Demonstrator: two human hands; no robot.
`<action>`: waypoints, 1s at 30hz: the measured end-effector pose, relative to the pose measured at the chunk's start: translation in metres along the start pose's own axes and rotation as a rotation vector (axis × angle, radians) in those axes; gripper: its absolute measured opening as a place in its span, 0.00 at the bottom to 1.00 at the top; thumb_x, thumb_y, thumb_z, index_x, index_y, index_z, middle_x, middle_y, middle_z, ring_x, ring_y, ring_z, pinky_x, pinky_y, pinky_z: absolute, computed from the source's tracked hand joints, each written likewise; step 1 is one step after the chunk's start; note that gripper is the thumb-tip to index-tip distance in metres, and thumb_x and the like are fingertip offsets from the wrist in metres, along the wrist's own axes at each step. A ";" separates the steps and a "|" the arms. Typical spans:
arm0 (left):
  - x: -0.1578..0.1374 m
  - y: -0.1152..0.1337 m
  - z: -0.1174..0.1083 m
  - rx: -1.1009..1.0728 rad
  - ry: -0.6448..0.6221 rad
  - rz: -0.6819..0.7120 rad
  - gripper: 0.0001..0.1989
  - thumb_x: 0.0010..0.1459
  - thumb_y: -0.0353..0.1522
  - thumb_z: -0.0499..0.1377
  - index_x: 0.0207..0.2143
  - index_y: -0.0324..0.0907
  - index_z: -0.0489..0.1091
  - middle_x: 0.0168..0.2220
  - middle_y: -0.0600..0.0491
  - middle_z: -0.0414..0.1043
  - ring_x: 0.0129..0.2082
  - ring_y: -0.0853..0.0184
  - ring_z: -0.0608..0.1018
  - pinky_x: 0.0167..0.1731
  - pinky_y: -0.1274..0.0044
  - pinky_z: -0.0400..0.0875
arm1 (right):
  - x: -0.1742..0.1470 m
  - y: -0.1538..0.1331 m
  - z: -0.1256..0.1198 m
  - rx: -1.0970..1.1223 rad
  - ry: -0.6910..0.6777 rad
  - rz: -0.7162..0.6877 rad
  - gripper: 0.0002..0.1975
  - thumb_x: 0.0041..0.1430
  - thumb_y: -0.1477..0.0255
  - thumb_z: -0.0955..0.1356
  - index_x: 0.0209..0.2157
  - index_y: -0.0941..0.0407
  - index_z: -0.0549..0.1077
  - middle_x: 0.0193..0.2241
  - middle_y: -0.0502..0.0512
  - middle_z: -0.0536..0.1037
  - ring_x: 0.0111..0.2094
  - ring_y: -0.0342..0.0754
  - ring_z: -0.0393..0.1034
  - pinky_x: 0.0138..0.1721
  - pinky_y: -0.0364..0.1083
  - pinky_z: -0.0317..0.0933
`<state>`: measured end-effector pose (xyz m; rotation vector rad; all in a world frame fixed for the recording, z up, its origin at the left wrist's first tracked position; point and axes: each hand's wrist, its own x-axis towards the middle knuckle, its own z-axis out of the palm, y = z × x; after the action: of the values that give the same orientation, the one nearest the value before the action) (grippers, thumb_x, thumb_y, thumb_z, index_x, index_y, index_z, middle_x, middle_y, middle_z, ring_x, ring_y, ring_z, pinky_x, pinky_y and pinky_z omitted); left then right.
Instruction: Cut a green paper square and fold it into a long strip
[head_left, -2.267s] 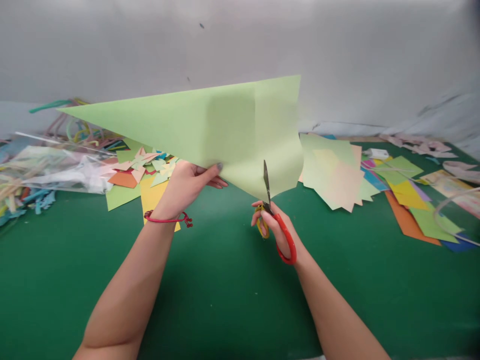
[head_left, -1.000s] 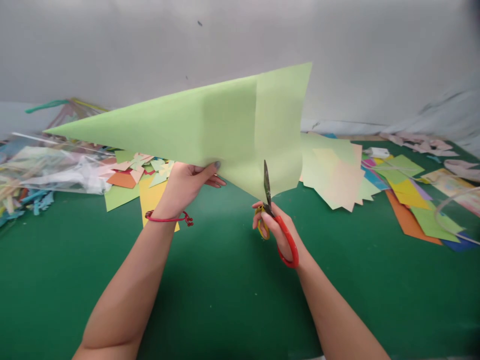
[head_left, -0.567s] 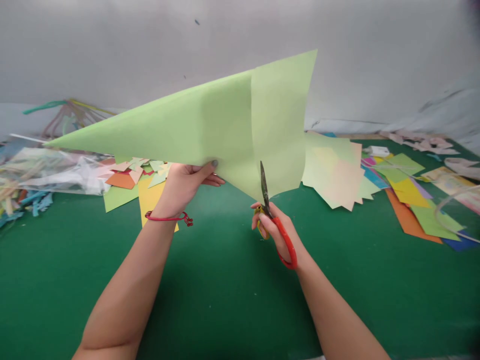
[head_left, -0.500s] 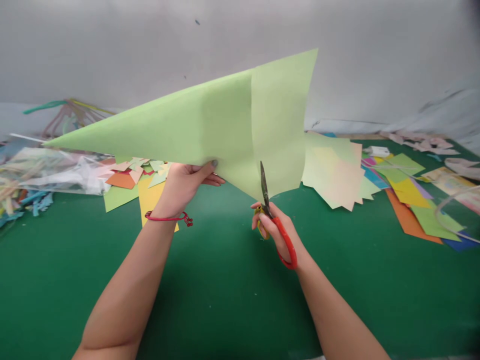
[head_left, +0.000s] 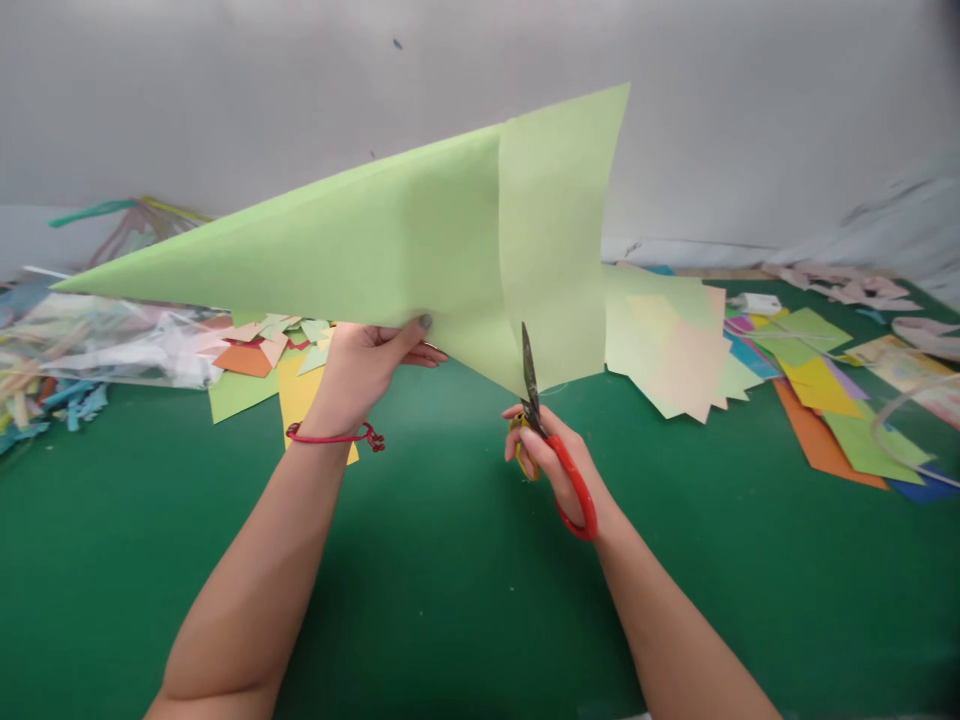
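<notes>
A large sheet of light green paper (head_left: pixel 337 240), folded to a long point on the left, is held up in front of me. My left hand (head_left: pixel 367 370) pinches its lower edge, thumb in front and fingers behind. In my right hand (head_left: pixel 559 450) is a pair of scissors (head_left: pixel 576 485) with a red and a yellow handle loop. One dark blade shows in front of the paper's lower edge, below the crease line between the folded part and the wider right flap. The other blade is hidden behind the paper.
On the green table (head_left: pixel 435 600), pale cut sheets (head_left: pixel 667 350) lie to the right, beside a pile of coloured paper (head_left: pixel 817 390). Left are paper scraps (head_left: pixel 247 355), a clear plastic bag (head_left: pixel 150 345) and blue strips (head_left: pixel 75 400). A grey wall (head_left: pixel 225 90) stands behind.
The green paper has shifted slightly to the left and tilted up a little, its pointed end further left. My left hand moved slightly with it; the scissors stay nearly in place.
</notes>
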<state>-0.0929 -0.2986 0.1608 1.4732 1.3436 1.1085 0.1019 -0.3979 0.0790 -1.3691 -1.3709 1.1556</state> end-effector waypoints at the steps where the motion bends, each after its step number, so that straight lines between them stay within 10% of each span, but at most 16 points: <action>1: 0.000 0.000 0.000 0.003 -0.005 -0.001 0.10 0.52 0.37 0.60 0.23 0.41 0.74 0.23 0.53 0.77 0.26 0.66 0.80 0.33 0.77 0.77 | 0.000 0.000 0.000 -0.003 0.003 0.001 0.17 0.60 0.57 0.60 0.44 0.53 0.66 0.25 0.48 0.71 0.21 0.41 0.58 0.26 0.44 0.55; 30: -0.004 0.003 -0.002 0.035 -0.056 0.021 0.12 0.51 0.38 0.60 0.20 0.41 0.75 0.22 0.53 0.77 0.23 0.67 0.79 0.31 0.79 0.76 | 0.000 -0.002 0.001 -0.068 0.093 0.066 0.18 0.59 0.56 0.61 0.40 0.54 0.69 0.17 0.45 0.66 0.18 0.40 0.58 0.22 0.42 0.56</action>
<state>-0.0940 -0.3029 0.1634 1.5362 1.3174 1.0538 0.1009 -0.3981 0.0807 -1.5082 -1.3173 1.0827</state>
